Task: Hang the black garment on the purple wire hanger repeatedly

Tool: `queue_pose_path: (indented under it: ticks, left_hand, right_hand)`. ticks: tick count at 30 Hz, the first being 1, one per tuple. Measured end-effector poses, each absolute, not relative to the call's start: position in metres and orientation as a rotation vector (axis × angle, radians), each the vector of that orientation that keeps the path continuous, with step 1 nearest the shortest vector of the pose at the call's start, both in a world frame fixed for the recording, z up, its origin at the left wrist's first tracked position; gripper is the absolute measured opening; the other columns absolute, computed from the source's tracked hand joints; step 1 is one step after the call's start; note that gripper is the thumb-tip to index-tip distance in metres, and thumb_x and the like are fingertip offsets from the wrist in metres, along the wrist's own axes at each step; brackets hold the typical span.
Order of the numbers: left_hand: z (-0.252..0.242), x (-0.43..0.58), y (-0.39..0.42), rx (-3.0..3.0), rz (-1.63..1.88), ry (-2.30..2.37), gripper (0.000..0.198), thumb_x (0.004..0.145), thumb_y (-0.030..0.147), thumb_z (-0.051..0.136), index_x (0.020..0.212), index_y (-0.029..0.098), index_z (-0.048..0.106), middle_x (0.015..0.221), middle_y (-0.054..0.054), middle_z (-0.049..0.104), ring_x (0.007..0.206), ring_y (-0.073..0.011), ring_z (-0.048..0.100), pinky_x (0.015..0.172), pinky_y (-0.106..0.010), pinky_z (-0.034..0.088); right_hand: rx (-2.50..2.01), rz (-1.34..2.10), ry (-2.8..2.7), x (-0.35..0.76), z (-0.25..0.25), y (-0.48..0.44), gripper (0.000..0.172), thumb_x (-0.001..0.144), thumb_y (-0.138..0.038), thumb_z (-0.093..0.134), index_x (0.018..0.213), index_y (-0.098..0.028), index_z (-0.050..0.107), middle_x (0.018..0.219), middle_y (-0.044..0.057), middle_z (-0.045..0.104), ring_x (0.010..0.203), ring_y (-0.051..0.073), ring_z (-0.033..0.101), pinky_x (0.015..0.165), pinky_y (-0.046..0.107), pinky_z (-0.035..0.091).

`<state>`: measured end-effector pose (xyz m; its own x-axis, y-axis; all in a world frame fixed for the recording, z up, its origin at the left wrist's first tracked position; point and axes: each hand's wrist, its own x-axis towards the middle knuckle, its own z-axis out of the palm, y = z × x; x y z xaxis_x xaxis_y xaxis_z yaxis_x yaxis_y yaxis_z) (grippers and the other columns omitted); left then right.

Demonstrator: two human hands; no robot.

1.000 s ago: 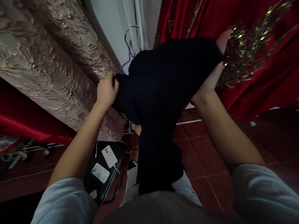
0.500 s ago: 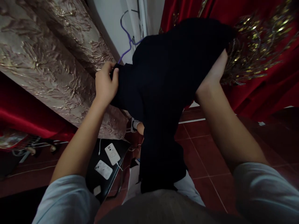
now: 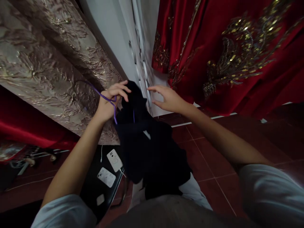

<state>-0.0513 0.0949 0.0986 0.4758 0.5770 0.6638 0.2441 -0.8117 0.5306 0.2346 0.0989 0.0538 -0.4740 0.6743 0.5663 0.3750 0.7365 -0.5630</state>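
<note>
A black garment [image 3: 152,152] hangs down over my lap, with an opening near its top and a small white patch, perhaps a label [image 3: 147,134]. At the garment's upper left edge is my left hand [image 3: 109,101], its fingers curved over the cloth. A thin purple hanger [image 3: 115,114] crosses that hand, its hook pointing left and its lower part running into the opening. Right of the cloth, my right hand [image 3: 166,98] is apart from it, thumb and fingers spread with nothing between them.
A pale embossed drape [image 3: 59,63] hangs on the left, a red sequined gown [image 3: 228,79] on the right. Below left, a black surface [image 3: 87,186] bears two phones [image 3: 114,160] and a small white item [image 3: 100,199]. Red tiles [image 3: 206,158] cover the floor.
My right hand has let go of the garment and moved left. The cloth, spread wide before, now drops down lower. The hanger's hook has swung left over my left hand.
</note>
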Motion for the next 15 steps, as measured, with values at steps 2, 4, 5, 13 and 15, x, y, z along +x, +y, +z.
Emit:
queue_pose_path:
  ticks: [2, 4, 5, 13, 15]
  left_hand:
    - [0.106, -0.031, 0.073, 2.358, 1.135, 0.588, 0.048, 0.097, 0.059, 0.061, 0.071, 0.021, 0.075, 0.108, -0.013, 0.074, 0.136, -0.0306, 0.057, 0.123, -0.05, 0.037]
    - [0.114, -0.01, 0.053, 2.288, 1.018, 0.517, 0.047, 0.098, 0.055, 0.062, 0.069, 0.021, 0.076, 0.109, -0.014, 0.075, 0.138, -0.0328, 0.056, 0.123, -0.052, 0.037]
    - [0.117, -0.002, 0.045, 2.263, 0.963, 0.484, 0.045, 0.098, 0.052, 0.062, 0.069, 0.021, 0.077, 0.109, -0.014, 0.075, 0.137, -0.0331, 0.057, 0.123, -0.053, 0.037]
    - [0.089, -0.033, 0.058, 1.681, 1.048, 0.932, 0.031, 0.097, 0.029, 0.068, 0.126, 0.02, 0.072, 0.12, -0.01, 0.074, 0.121, -0.0282, 0.068, 0.106, -0.049, 0.055]
    - [0.065, -0.055, 0.06, 1.63, 1.165, 1.261, 0.034, 0.104, 0.039, 0.051, 0.111, 0.016, 0.075, 0.105, -0.01, 0.076, 0.111, -0.0234, 0.071, 0.097, -0.038, 0.06]
  right_hand:
    - [-0.753, 0.211, -2.18, 0.222, 0.039, 0.104, 0.085, 0.084, -0.039, 0.072, 0.158, -0.017, 0.037, 0.165, 0.016, 0.036, 0.152, 0.035, 0.035, 0.124, 0.055, 0.033]
    - [-0.72, 0.029, -2.192, 0.211, 0.028, 0.104, 0.1, 0.084, -0.041, 0.072, 0.165, -0.018, 0.018, 0.172, 0.014, 0.017, 0.16, 0.034, 0.015, 0.13, 0.057, 0.018]
    - [-0.71, -0.044, -2.175, 0.208, 0.023, 0.102, 0.1, 0.086, -0.042, 0.07, 0.165, -0.019, 0.014, 0.172, 0.013, 0.017, 0.161, 0.033, 0.013, 0.131, 0.058, 0.013]
    - [-0.973, -0.156, -2.073, 0.257, -0.009, 0.081, 0.093, 0.076, -0.044, 0.073, 0.158, -0.019, 0.036, 0.132, 0.016, 0.057, 0.118, 0.035, 0.054, 0.101, 0.054, 0.045]
    - [-1.165, -0.185, -1.938, 0.281, -0.007, 0.081, 0.095, 0.076, -0.047, 0.072, 0.159, -0.02, 0.034, 0.129, 0.017, 0.056, 0.116, 0.037, 0.054, 0.098, 0.056, 0.045]
